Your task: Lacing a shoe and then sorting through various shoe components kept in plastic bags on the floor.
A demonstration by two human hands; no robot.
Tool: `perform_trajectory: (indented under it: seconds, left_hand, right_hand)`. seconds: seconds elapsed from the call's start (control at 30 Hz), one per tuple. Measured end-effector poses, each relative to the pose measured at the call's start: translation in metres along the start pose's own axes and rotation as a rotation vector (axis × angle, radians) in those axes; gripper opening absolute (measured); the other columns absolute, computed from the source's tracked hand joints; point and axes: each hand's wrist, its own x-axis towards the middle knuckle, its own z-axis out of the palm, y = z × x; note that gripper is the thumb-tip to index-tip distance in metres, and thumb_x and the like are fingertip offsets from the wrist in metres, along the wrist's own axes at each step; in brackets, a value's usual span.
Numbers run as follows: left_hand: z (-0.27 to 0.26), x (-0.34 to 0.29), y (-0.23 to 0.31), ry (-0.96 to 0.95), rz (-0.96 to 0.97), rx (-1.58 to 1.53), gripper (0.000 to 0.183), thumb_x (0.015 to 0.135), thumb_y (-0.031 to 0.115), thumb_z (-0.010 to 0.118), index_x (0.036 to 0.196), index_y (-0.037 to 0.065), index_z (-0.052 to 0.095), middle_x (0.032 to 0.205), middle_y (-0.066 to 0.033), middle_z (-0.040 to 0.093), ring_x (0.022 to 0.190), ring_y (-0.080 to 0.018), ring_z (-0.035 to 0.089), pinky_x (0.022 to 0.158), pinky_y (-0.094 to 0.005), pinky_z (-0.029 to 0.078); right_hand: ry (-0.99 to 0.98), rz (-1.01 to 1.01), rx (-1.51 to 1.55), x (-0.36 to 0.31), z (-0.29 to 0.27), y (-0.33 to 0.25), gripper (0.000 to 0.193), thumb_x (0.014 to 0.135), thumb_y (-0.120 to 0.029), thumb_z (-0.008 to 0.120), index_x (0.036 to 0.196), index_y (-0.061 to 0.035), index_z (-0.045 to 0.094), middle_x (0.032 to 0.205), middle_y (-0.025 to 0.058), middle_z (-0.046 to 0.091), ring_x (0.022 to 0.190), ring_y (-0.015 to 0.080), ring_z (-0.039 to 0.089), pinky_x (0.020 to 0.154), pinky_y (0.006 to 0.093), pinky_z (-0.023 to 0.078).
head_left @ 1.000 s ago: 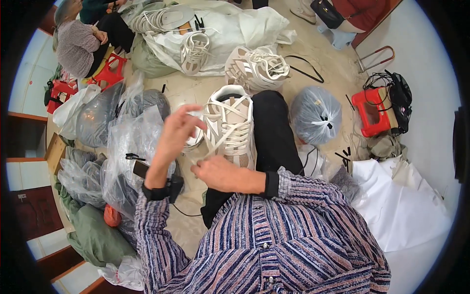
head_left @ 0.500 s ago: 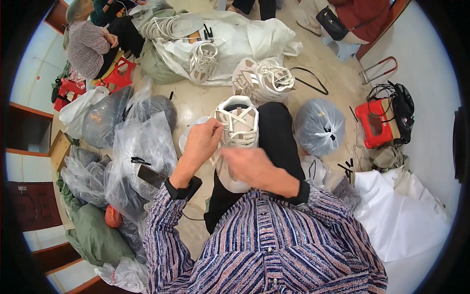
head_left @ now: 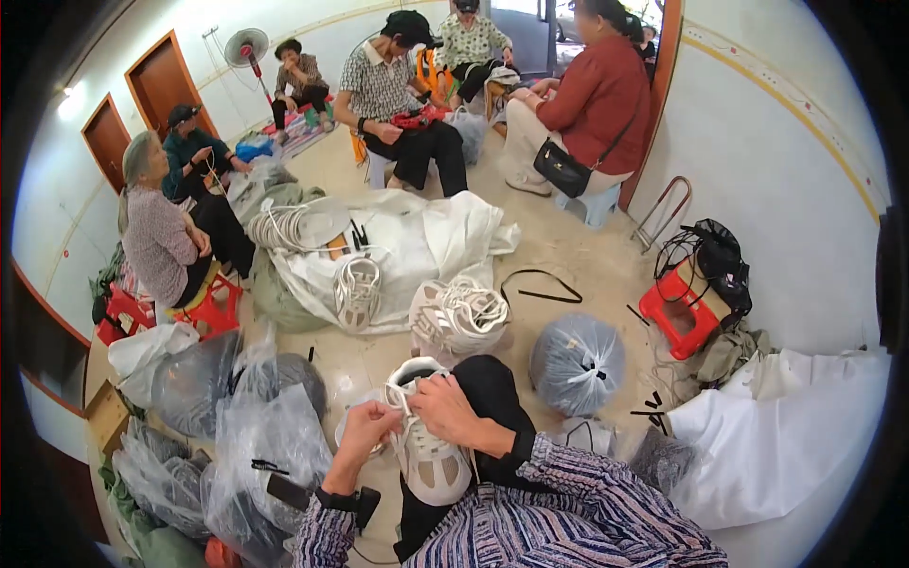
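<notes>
A cream and beige sneaker rests on my dark-trousered thigh, its opening pointing away from me. Pale flat shoelace runs through its upper eyelets. At the left side of the collar, my left hand is closed in a pinch on the lace. My right hand lies over the tongue and top eyelets, fingers bent and closed at the lace; its fingertips are partly hidden. Just beyond my knee stands a pile of similar laced sneakers. Another single sneaker sits farther off to the left.
A white sack spreads ahead, bearing a bundle of laces. Stuffed clear bags crowd my left; a round stuffed bag and red stool stand right. White cloth lies nearby. Several people sit around the room.
The view has tilted up, showing more of the room. My right hand, blurred before and below the lacing, has moved up to the shoe's top eyelets. My left hand stays beside the collar.
</notes>
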Motion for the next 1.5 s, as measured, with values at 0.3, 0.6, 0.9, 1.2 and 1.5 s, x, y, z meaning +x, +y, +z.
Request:
perform_trajectory:
  seconds: [0.3, 0.6, 0.9, 1.2, 1.5]
  left_hand:
    - [0.002, 0.014, -0.008, -0.127, -0.401, -0.419, 0.018, 0.077, 0.015, 0.069, 0.07, 0.005, 0.055, 0.057, -0.0017, 0.055, 0.04, -0.0071, 0.042, 0.036, -0.0203, 0.03]
    - [0.0, 0.007, -0.002, -0.162, -0.299, -0.26, 0.015, 0.081, 0.013, 0.063, 0.071, 0.003, 0.06, 0.057, 0.0004, 0.054, 0.042, -0.005, 0.041, 0.038, -0.019, 0.03]
    - [-0.015, -0.045, 0.037, -0.102, 0.335, -1.27, 0.026, 0.087, 0.019, 0.055, 0.11, 0.006, 0.055, 0.093, -0.0052, 0.06, 0.098, -0.0184, 0.053, 0.093, -0.0356, 0.036]
    - [0.0, -0.055, 0.028, 0.322, 0.026, -1.601, 0.027, 0.089, 0.019, 0.051, 0.116, 0.014, 0.053, 0.105, 0.0012, 0.061, 0.109, -0.0151, 0.05, 0.098, -0.0404, 0.034]
    - [0.044, -0.061, 0.027, -0.056, -0.523, -1.801, 0.019, 0.086, 0.002, 0.048, 0.104, 0.003, 0.052, 0.062, 0.0012, 0.049, 0.059, -0.0117, 0.05, 0.068, -0.0305, 0.045]
  right_hand:
    - [-0.047, 0.013, -0.034, 0.01, 0.008, 0.01, 0.008, 0.074, -0.014, 0.057, 0.079, -0.0105, 0.062, 0.08, 0.0038, 0.05, 0.084, 0.0237, 0.046, 0.072, 0.0377, 0.032]
    - [-0.164, -0.103, -0.314, 0.01, -0.01, 0.007, 0.012, 0.068, -0.015, 0.059, 0.079, -0.0098, 0.059, 0.083, 0.0065, 0.05, 0.085, 0.0242, 0.047, 0.071, 0.0382, 0.033]
    - [-0.008, 0.249, 0.02, -0.017, -0.077, 0.075, 0.012, 0.078, -0.012, 0.055, 0.088, -0.0051, 0.053, 0.092, 0.0132, 0.054, 0.081, 0.0265, 0.052, 0.069, 0.0363, 0.041]
    - [-0.025, 0.527, 1.905, 0.011, -0.054, 0.042, 0.019, 0.091, -0.009, 0.042, 0.096, 0.0068, 0.051, 0.11, 0.0235, 0.054, 0.104, 0.0272, 0.054, 0.086, 0.0338, 0.046]
    - [0.71, 0.408, 1.881, -0.017, -0.086, 0.095, 0.022, 0.086, -0.002, 0.049, 0.104, 0.0106, 0.052, 0.111, 0.0232, 0.054, 0.109, 0.0274, 0.052, 0.098, 0.0333, 0.041]
